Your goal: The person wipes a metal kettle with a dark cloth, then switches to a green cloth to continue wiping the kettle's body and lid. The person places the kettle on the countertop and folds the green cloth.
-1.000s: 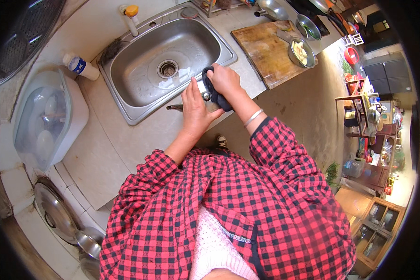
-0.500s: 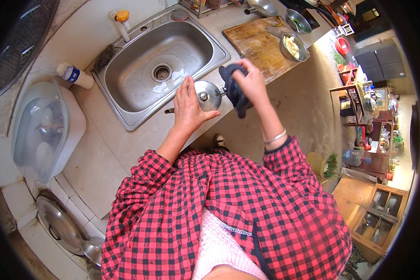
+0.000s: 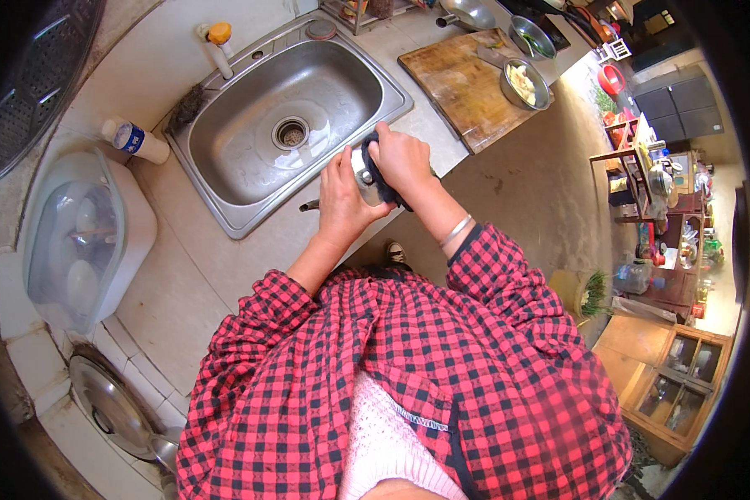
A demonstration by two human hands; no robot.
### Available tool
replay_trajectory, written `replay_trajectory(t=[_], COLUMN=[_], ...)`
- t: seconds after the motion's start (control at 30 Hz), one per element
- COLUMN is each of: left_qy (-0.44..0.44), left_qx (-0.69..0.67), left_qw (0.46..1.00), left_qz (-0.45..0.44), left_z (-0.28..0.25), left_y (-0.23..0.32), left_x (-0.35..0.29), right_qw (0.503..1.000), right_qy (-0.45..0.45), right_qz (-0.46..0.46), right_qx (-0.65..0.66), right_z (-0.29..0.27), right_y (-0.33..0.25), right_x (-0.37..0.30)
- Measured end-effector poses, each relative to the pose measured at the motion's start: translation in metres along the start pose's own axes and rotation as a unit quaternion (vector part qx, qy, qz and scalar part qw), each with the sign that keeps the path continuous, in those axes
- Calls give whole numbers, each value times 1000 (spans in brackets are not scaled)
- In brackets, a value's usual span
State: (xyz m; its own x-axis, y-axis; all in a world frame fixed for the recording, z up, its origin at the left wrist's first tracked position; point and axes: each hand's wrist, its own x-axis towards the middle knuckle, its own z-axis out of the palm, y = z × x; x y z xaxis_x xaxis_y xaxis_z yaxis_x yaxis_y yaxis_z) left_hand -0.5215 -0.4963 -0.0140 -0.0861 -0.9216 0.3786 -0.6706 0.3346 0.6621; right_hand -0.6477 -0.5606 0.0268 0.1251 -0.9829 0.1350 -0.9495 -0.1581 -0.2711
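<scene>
Both hands meet over the counter edge just in front of the steel sink (image 3: 225, 158): the left hand (image 3: 342, 200) cups a small metal pot (image 3: 363, 177), the right hand (image 3: 400, 158) presses a dark cloth (image 3: 382, 182) on it. Farther right, a metal bowl (image 3: 527, 83) holds pale food pieces.

Red-black checked shirt (image 3: 408, 358), rolled sleeves — silver bangle (image 3: 456, 231)

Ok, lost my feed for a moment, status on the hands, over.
Left hand holds small metal pan. Right hand presses dark cloth on it. Over counter edge beside sink. Nothing in the way.
</scene>
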Motion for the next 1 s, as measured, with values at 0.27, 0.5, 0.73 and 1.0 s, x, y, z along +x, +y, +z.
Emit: replay_trajectory(t=[0.27, 0.5, 0.73, 1.0], left_qy=[13, 9, 22, 28], left_qx=[18, 30, 22, 28], left_qw=[999, 998, 999, 999], left_qz=[-27, -55, -39, -33], left_z=[4, -1, 4, 4], left_y=[5, 11, 9, 10], left_x=[-5, -7, -9, -11], right_qw=[988, 524, 960, 999], right_qy=[-95, 25, 43, -10], right_qz=[108, 304, -1, -13], right_qx=[53, 795, 278, 49], right_z=[28, -2, -4, 1], right_y=[29, 87, 13, -7], right_x=[45, 8, -36, 0])
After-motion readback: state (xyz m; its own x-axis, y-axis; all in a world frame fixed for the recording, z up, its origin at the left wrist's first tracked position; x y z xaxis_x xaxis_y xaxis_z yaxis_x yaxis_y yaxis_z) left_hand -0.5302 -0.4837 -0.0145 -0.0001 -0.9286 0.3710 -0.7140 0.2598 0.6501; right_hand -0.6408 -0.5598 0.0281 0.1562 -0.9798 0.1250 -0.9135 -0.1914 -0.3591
